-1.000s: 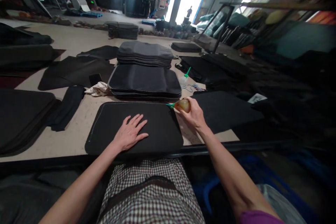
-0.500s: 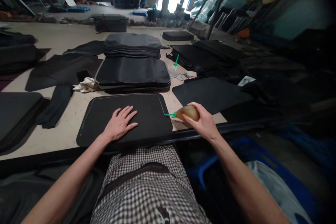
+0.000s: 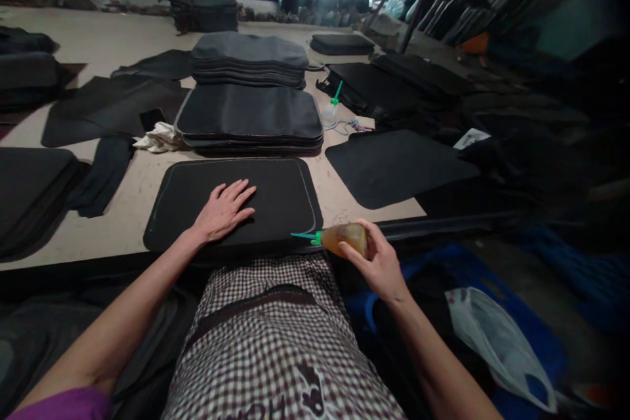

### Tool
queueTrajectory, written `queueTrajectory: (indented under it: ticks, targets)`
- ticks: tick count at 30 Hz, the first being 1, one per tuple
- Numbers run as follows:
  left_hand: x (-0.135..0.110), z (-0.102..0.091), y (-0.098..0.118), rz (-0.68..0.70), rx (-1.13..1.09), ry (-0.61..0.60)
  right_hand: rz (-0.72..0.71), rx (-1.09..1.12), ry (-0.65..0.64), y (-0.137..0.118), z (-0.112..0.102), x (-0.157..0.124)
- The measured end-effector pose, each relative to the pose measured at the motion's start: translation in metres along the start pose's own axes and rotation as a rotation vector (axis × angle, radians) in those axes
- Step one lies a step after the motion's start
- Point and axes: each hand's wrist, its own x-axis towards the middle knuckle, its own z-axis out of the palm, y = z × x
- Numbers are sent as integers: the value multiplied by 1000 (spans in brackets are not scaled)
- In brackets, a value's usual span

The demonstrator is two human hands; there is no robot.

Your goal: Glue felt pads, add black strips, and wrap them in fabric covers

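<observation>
A black panel [image 3: 275, 193] with rounded corners lies flat at the table's front edge, and a thin pale line runs along its top, left and right borders. My left hand [image 3: 224, 211] rests palm down on it, fingers stretched out, holding nothing. In my right hand [image 3: 378, 257] is a squeeze bottle [image 3: 342, 239] of amber liquid, probably glue, tipped on its side. Its green nozzle [image 3: 306, 236] points left, over the panel's near edge toward the right. Whether the tip touches the panel I cannot tell.
Behind the panel stand two stacks of black panels, a nearer stack [image 3: 249, 115] and a farther stack [image 3: 249, 56]. A second bottle [image 3: 332, 109] with a green nozzle stands beside them. Phone [image 3: 151, 119], crumpled cloth [image 3: 160, 138] and another panel stack [image 3: 34, 190] are left. A blue crate [image 3: 536, 341] sits below right.
My right hand has brought the bottle down the panel's right side to its near edge, and the pale line now continues along that side. The view has tilted down; my left hand stays on the panel.
</observation>
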Motion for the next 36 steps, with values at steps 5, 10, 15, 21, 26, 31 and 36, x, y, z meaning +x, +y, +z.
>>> queueTrajectory:
  ticks: [5, 10, 15, 21, 26, 31, 36]
  targets:
    - [-2, -9, -8, -84, -362, 61, -48, 40, -73, -22, 46, 11]
    - [-2, -18, -19, -254, -880, 197, -131, 87, -202, -51, 93, 26]
    - [-17, -50, -35, -333, -1147, 478, -243, 100, -274, -80, 140, 42]
    - [-70, -107, -55, -432, -1116, 885, -342, 139, -378, -113, 195, 60]
    - [-112, -117, -56, -563, -1059, 1074, -418, 160, -436, -139, 236, 70]
    - [-128, -104, -50, -612, -1024, 1082, -476, 149, -428, -148, 258, 77]
    - [-124, -98, -47, -620, -995, 1091, -390, 149, -402, -140, 235, 84]
